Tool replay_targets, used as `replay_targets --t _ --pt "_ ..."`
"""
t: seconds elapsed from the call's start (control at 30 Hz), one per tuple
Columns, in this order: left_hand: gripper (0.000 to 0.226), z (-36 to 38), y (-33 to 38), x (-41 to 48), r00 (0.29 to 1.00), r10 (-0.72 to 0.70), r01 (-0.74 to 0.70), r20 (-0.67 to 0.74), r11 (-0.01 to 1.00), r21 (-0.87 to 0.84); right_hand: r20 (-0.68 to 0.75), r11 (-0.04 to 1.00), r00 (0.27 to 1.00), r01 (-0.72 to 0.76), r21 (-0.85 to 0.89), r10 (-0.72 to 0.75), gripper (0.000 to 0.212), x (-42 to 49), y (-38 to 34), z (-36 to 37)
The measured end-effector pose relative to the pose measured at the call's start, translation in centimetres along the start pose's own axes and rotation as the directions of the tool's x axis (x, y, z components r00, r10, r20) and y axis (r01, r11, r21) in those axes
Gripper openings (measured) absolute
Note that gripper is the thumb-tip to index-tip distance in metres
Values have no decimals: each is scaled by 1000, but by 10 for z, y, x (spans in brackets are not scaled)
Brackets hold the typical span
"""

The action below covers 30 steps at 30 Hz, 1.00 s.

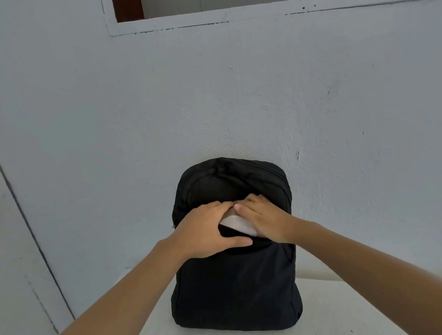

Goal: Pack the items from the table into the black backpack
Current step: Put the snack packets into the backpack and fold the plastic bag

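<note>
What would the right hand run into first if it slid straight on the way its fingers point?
Most likely the left hand: the right hand points left across the black fabric backpack, fingertips almost at the left hand's, over a flat white item in its pocket mouth. Depth is unclear.

Light: soft, diffuse and rather dim; its direction cannot be told.
Colour: cool bluish cast over the pale painted plaster wall (237,96).
Shadows: faint, soft-edged on the white tabletop (332,313); the black fabric backpack (234,287) shows little surface detail.
Distortion: wide-angle bowing at the edges.
Focus: centre fairly sharp; bare forearms (394,286) soften toward the lower corners.
</note>
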<state>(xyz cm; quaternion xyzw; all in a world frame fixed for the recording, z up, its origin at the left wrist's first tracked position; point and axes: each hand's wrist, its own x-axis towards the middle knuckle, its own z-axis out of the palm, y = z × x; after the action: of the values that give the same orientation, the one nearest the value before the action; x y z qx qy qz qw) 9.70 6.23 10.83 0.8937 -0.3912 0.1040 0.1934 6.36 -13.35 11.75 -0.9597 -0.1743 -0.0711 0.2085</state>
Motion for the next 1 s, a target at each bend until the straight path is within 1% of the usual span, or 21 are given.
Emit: replay_targets --t 0.07,0.1,0.2,0.27,0.37,0.4,0.43,0.47,0.53,0.63,0.73,0.77,0.83,0.9,1.0 --pt "83 0 10 2 998 -30 28 56 999 34 67 999 997 -37 0 37 38 3 0 -6" --pt "84 1 15 3 995 -50 43 88 996 78 81 998 995 -60 35 57 36 4 0 -9" --pt "86 8 24 6 987 -95 66 128 974 215 70 984 990 -128 127 120 25 2 3 -18" --pt "84 7 25 7 984 -110 84 138 980 182 7 982 993 -121 143 121 20 -5 8 -24" --pt "97 4 21 12 982 -112 105 155 993 55 -137 988 988 -49 144 69 20 -21 20 -24" --pt "98 6 22 14 983 -101 95 151 994 48 -173 994 984 -12 112 31 23 -29 24 -22" --pt "93 8 23 16 985 -92 84 144 995 57 -185 998 983 22 52 -12 25 -35 27 -19" --pt "86 10 23 18 987 -85 76 136 995 67 -178 999 983 40 -9 -41 25 -41 30 -16" --pt "70 13 25 20 990 -71 63 118 996 68 -138 995 989 39 -94 -52 21 -52 33 -10" --pt "60 12 23 24 982 -74 68 176 997 42 -73 989 997 25 -144 -36 11 -61 33 -5" --pt "63 9 27 29 948 -172 182 267 983 -14 51 972 999 14 -235 -2 15 -61 28 -4" --pt "60 8 30 33 934 -205 213 293 977 3 82 960 997 9 -279 15 17 -59 26 -4" --pt "49 10 37 40 918 -242 226 314 970 87 123 935 992 3 -354 43 18 -55 22 -4" --pt "54 12 44 43 908 -279 243 314 959 147 158 923 986 4 -385 61 18 -53 19 -3" --pt "63 14 47 45 893 -343 317 292 939 133 214 909 974 21 -417 76 19 -54 18 -1"
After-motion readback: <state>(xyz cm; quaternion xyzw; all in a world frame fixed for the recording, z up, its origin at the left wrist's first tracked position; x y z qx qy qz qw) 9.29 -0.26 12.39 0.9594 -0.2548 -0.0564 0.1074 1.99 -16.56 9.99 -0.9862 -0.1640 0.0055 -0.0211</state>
